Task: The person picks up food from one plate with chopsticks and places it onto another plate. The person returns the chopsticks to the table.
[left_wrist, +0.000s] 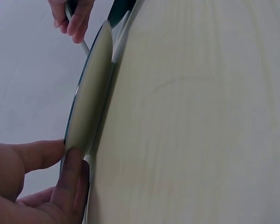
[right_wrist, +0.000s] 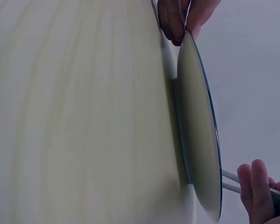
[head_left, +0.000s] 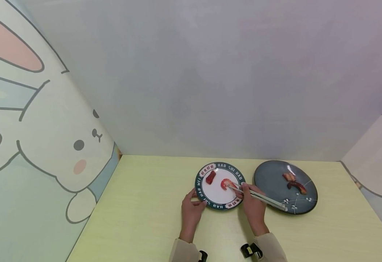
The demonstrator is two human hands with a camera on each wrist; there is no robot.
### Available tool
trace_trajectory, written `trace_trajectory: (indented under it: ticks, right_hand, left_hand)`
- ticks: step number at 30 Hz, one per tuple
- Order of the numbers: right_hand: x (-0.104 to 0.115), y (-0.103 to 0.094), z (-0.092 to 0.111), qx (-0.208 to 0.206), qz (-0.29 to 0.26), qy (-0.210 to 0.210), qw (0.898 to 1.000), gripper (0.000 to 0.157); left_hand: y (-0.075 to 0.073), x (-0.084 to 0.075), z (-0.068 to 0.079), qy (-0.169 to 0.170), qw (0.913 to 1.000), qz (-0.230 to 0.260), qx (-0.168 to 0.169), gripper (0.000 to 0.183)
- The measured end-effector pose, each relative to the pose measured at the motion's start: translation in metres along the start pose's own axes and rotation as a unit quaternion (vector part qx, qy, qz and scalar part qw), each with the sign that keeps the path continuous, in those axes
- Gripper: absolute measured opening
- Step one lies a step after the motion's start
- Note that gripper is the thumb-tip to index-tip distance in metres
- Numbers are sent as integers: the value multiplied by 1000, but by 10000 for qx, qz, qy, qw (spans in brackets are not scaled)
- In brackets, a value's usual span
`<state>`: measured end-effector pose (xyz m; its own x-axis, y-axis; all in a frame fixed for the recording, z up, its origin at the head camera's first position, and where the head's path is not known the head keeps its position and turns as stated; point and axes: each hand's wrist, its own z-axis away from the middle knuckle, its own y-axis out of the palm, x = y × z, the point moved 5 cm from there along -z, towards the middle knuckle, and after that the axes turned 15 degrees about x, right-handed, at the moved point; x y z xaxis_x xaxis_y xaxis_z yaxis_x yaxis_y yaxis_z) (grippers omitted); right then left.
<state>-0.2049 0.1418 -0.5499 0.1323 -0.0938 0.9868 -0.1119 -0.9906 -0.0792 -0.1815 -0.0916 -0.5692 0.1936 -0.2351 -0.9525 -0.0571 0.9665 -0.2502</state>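
A round white plate [head_left: 215, 194] with a dark green lettered rim stands on the table. My left hand [head_left: 191, 211] pinches its left rim, thumb above and fingers beneath, as the left wrist view shows. In my right hand [head_left: 254, 207] is a pair of pale chopsticks [head_left: 269, 201], slanting across the plate's right side. Their tips meet an orange-and-white shrimp [head_left: 226, 183] near the plate's middle; whether they squeeze it, I cannot tell. A dark red piece of food [head_left: 211, 177] lies at the plate's upper left.
Just right of the white plate, a dark blue-grey plate [head_left: 266, 178] with painted blossoms bears a pinkish, layered piece of food [head_left: 289, 177] and a brown curved piece [head_left: 297, 187]. The chopsticks' rear ends reach over it. Behind the pale wooden table [head_left: 145, 203] rises a grey wall [head_left: 191, 91].
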Motion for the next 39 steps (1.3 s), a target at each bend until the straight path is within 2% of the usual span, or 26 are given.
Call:
trace_trajectory:
  ticks: [14,21,28,33,35,39]
  right_hand:
    - [-4,-1,-1,-187,-24,41,9998,30]
    - [-6,-1,0,-298,-227,34,9993,30]
    - [-5,-2,2,-310,-256,586,9975,31]
    - [-11,-4,0,-494,-275,795,9952,32]
    - [-13,-4,0,-541,-368,897,9938,32]
    - [-17,-2,0,-501,-913,1102,9884,36]
  left_hand:
    - [-1,0,-1,-13,10000,-40,71,66]
    - [-1,-1,-1,-52,10000,-67,52,66]
    - [0,1,0,-153,9998,-116,28,65]
    - [0,0,0,-120,9999,-112,39,65]
    - [0,1,0,-133,9999,-97,45,65]
    - [-1,3,-1,-167,9998,-97,38,64]
